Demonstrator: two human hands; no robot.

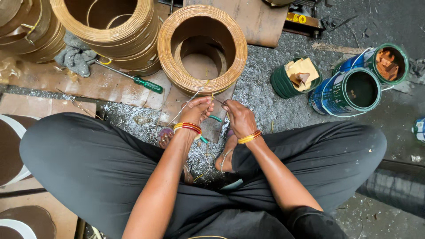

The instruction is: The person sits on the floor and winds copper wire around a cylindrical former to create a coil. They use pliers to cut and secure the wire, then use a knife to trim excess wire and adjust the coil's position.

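Observation:
I sit cross-legged on the floor in black trousers. My left hand (pixel 197 110) pinches a thin wire end that runs up to a tan wound coil ring (pixel 202 48) standing right in front of me. Close beside it, my right hand (pixel 240 118) grips a small tool with green handles (pixel 215 118) at the same wire. Both wrists wear red and yellow bangles. The tool's tip is hidden between my fingers.
More tan coil rings (pixel 108 26) are stacked at the upper left, with a grey rag (pixel 75 57) and a green-handled screwdriver (pixel 139 81) on cardboard. Three tins (pixel 349 90) stand at the right, two holding small pieces. Grit covers the dark floor.

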